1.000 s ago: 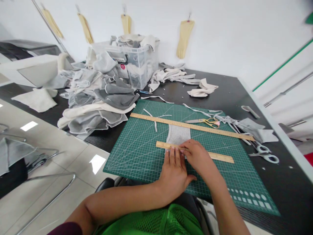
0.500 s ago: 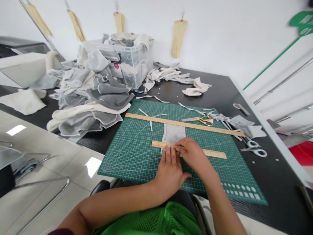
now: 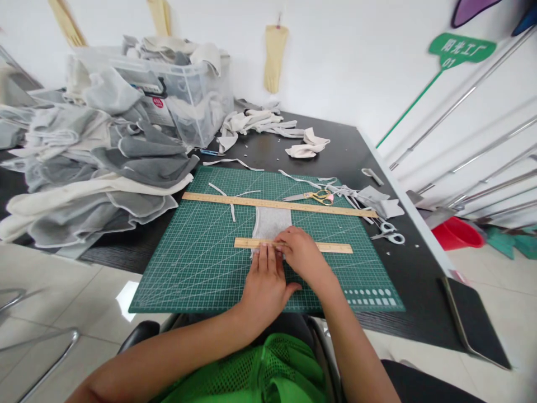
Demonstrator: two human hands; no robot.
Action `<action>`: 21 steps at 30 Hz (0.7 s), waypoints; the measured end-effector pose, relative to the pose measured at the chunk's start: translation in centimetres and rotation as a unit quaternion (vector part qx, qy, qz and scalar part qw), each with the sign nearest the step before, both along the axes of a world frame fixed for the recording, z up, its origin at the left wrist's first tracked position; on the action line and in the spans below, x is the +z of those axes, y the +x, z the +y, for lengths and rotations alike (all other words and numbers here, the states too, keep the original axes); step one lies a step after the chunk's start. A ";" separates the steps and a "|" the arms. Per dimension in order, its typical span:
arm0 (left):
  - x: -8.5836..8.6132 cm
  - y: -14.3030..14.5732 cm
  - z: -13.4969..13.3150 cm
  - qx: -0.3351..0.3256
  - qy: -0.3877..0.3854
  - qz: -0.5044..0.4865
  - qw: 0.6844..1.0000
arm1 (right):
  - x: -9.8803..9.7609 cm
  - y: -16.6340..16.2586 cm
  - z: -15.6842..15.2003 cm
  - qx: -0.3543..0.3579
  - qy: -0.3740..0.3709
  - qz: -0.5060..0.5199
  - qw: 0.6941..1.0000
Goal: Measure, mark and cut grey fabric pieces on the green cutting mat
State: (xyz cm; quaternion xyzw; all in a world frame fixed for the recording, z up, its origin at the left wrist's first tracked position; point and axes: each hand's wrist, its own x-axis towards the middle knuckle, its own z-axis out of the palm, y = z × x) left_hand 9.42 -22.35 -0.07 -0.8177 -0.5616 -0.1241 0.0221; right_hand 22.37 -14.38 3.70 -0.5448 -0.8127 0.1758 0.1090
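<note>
A piece of light grey fabric (image 3: pixel 272 221) lies on the green cutting mat (image 3: pixel 188 268). The short wooden ruler (image 3: pixel 335 247) crosses its lower part, and a long wooden ruler (image 3: pixel 218 198) runs over its upper edge. My left hand (image 3: pixel 265 277) lies flat with fingers stretched out, fingertips pressing the short ruler and fabric. Beside those fingertips, my right hand (image 3: pixel 301 253) is closed in a pinch at the short ruler; whatever it grips is hidden. Gold-handled scissors (image 3: pixel 321 196) rest just beyond the long ruler.
Grey and cream cloth (image 3: pixel 142 159) is heaped at left, before a clear plastic bin (image 3: pixel 201 112) full of fabric. White-handled scissors (image 3: pixel 394 238) and fabric scraps (image 3: pixel 373 196) lie at right. A dark tablet-like object (image 3: pixel 476 319) sits at the table's right corner.
The view has turned to the right, bringing the tablet-like object and red bucket more into sight. Both hands stay at the short ruler, with little visible change in their pose.
</note>
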 end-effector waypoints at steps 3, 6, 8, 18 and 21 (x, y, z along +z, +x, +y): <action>-0.1 -0.1 0.0 -0.008 0.000 -0.005 1.000 | -0.1 -0.1 0.0 -0.004 0.001 -0.010 1.000; -0.1 -0.1 0.1 -0.007 -0.004 -0.018 1.000 | -0.2 0.0 0.0 -0.006 0.004 -0.010 1.000; -0.1 0.0 0.1 -0.005 -0.008 -0.022 1.000 | -0.2 0.0 0.0 -0.005 0.004 -0.008 1.000; -0.1 0.1 0.1 -0.005 -0.003 -0.008 1.000 | 0.2 0.3 0.0 0.016 0.006 -0.022 1.000; 0.0 0.0 0.1 -0.007 0.004 -0.001 1.000 | 0.3 0.3 -0.1 0.017 0.008 -0.026 0.999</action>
